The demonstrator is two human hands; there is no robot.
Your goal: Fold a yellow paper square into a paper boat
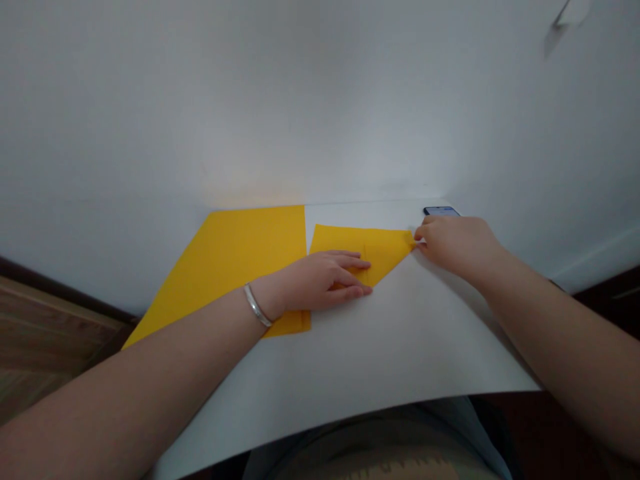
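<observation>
Yellow folded paper (390, 250) lies under both hands. The right hand (453, 243) is closed to a pinch, thumb and fingertips meeting at the paper's narrow right end, where a small crumpled or doubled bit shows. The left hand (325, 283) lies palm down with fingers loosely spread, pressing on the paper's left part without gripping it; a silver bracelet (257, 305) circles that wrist.

The work looks partway along. The folded paper has a slanting lower edge on the right and a crease line near the left fingertips, so some folding seems done. Its right end appears unsettled, and that corner probably needs finishing; how many layers it has cannot be told.

Just beside it, to the left, a larger yellow sheet (240, 247) lies mostly flat, partly under the left forearm. Its broad face seems unworked, though a darker strip at the lower right corner may be a fold. Both papers rest on a white table (400, 353) against a pale wall (300, 100).

Beyond the right hand, a phone (441, 211) lies with its screen lit, the content too small to read. Dark marks on the clothing (390, 467) below may be lettering, but are illegible. No brand or label can be made out.
</observation>
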